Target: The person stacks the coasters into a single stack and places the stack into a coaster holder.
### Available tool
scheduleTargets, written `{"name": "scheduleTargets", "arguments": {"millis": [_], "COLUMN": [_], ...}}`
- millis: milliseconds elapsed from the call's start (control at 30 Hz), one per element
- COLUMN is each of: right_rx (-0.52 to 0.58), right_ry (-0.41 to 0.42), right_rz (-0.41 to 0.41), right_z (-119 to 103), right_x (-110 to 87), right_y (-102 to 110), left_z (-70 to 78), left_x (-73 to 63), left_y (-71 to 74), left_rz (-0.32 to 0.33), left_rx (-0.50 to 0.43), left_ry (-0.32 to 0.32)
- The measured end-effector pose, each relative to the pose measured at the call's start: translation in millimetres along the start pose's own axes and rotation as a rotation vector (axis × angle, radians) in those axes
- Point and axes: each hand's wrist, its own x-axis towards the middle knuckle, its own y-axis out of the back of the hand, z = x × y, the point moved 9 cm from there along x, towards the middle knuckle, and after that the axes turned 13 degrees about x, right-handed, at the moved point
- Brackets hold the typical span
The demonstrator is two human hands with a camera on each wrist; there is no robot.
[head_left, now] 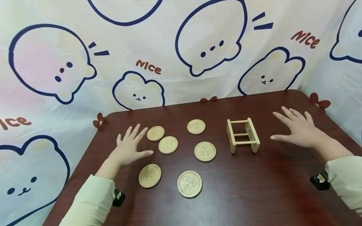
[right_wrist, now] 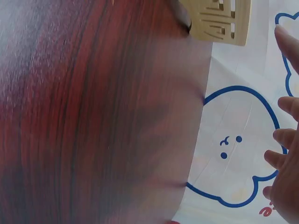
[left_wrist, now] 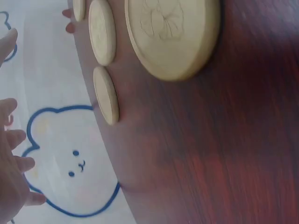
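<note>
My left hand (head_left: 128,149) hovers over the left of the table with its fingers spread, holding nothing. Nearest to it are round wooden coasters with a carved leaf pattern: one at its fingertips (head_left: 155,133), one right of the thumb (head_left: 168,145) and one below it (head_left: 150,176). Further right lie other coasters (head_left: 205,151). My right hand (head_left: 298,128) hangs with spread fingers right of a small wooden rack (head_left: 243,135), apart from it. Two slatted sides joined by thin rods make up the rack. In the right wrist view, one carved side (right_wrist: 222,21) shows at the top.
A dark brown wooden table (head_left: 240,188) carries everything. Behind it hangs a white cloth (head_left: 181,88) with cartoon bears, meeting the table's back edge. One coaster (head_left: 189,184) lies near the front middle, another (head_left: 196,126) toward the back.
</note>
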Motion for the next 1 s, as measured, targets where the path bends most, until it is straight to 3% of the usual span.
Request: {"name": "scheduleTargets", "arguments": {"millis": [633, 1000], "right_rx": [0.105, 0.152], "right_ry": [0.142, 0.15], "right_rz": [-0.002, -0.06], "right_z": [-30, -34], "right_x": [13.6, 21.0], "right_y": [-21, -37], "left_z": [59.8, 89.2], "left_x": [24.0, 35.1], "left_y": [-12.1, -26.4], "left_rz": [0.047, -0.005], "left_rx": [-0.076, -0.15], "left_ry": [-0.184, -0.244]}}
